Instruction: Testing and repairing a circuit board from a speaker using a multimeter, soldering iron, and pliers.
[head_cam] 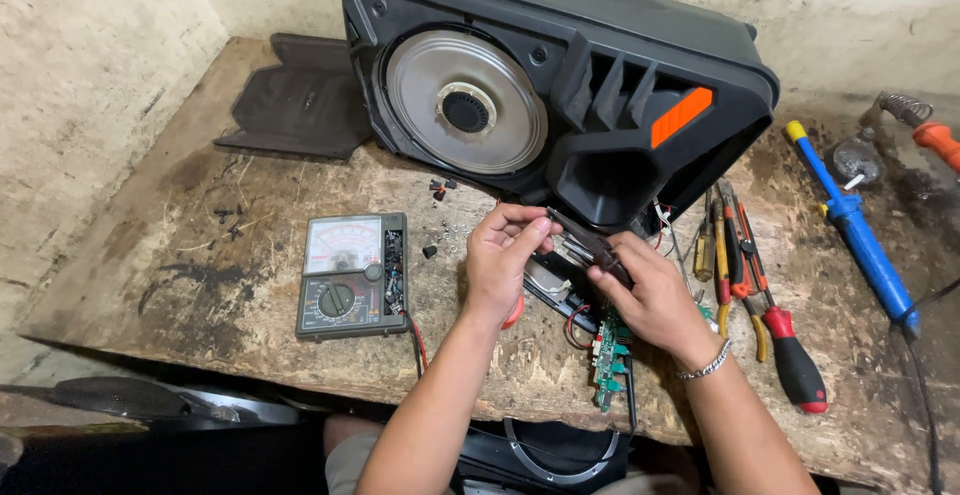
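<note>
**Reader:** What are the hands doing?

**Describer:** Seen from above, both hands meet over a worn wooden workbench (200, 285). The left hand (500, 260) pinches one end of a small dark part (590, 245), seemingly a connector with thin wires, and the right hand (655, 300) grips its other end. The fingers of both are closed on it.

**Reader:** Where is it, exactly?

**Describer:** Lifted just above the bench, directly in front of a large black speaker cabinet (600, 65) lying tilted, its silver cone (465, 105) facing up.

**Reader:** How would it handle?

**Describer:** Probably light and rigid, but delicate (the wires look easily strained), so hold it by the body, not the leads.

**Reader:** What's nearby?

**Describer:** Below the right hand lies a green circuit board (610, 355). To the left sits an analogue multimeter (350, 275). To the right are screwdrivers, one with a red handle (795, 360), and a blue soldering iron (860, 235). A black grille panel (300, 100) rests at the back left.
</note>
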